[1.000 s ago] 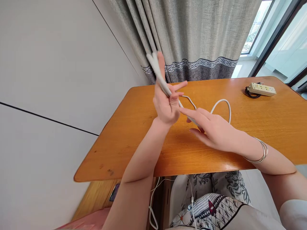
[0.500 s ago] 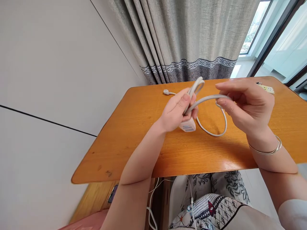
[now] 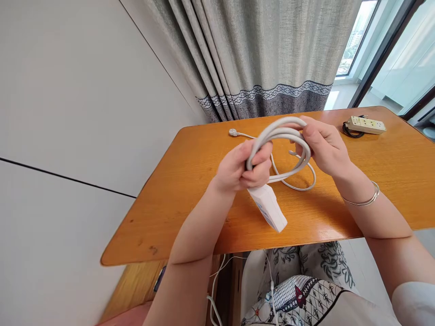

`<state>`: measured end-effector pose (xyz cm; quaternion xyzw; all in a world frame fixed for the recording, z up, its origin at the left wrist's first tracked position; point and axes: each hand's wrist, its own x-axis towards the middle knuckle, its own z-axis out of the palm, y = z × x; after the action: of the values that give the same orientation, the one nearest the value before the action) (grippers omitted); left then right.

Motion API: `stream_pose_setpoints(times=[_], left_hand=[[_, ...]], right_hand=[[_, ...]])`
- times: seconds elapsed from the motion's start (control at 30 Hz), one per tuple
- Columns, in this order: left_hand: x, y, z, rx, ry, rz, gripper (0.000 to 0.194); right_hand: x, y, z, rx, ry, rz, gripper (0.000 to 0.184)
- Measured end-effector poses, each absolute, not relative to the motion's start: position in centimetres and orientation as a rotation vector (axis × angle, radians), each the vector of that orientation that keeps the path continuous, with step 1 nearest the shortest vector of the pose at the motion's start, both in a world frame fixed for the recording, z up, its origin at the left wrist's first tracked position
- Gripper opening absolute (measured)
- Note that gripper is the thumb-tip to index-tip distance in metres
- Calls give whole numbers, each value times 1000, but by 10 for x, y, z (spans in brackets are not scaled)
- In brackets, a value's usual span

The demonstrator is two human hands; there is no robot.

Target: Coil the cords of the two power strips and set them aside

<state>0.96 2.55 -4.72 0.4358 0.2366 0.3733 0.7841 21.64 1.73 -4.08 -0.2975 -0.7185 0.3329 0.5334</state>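
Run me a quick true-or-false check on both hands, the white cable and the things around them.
1. The left hand grips the coiled white cable. True.
2. The right hand is clear of the cable. False: the right hand holds the coil's upper right part.
3. A white block juts out below the left hand. True.
4. The beige power strip is on the table's left side. False: it lies at the far right.
5. A plug lies on the table. True.
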Motion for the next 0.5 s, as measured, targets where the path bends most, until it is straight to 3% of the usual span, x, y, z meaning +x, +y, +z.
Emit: stream_pose_setpoints(times=[0.2,0.5], left_hand=[[10,27,-35,825,552,1094,59],[8,25,-30,845,577,1180,57]], right_hand=[[209,30,-52,-616,-1581,1127,58],[203,35,-58,-658,-1579,1122,55]])
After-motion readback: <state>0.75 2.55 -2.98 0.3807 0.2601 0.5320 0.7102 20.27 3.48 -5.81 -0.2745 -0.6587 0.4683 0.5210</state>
